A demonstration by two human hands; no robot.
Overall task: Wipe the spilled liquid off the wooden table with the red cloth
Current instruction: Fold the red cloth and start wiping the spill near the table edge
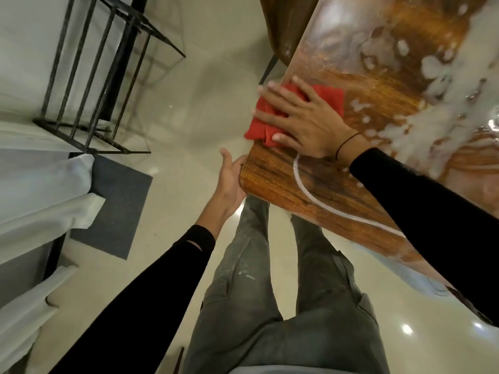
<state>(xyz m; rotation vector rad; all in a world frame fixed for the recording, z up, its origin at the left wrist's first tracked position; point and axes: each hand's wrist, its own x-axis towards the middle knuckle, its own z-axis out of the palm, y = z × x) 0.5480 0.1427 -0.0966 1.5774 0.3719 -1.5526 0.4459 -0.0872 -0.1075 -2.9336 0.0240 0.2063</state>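
Note:
A red cloth lies bunched at the left edge of the wooden table, partly hanging over the rim. My right hand presses flat on it with fingers spread. My left hand is cupped, palm up, just below the table's rounded corner, touching the edge, with nothing seen in it. White foamy liquid covers the table to the right of the cloth. A thin white streak curves across the wood near the corner.
A black metal rack stands on the pale tiled floor at the left. A grey mat and white fabric lie below it. A brown chair sits at the table's far end. My grey trouser legs are beside the table.

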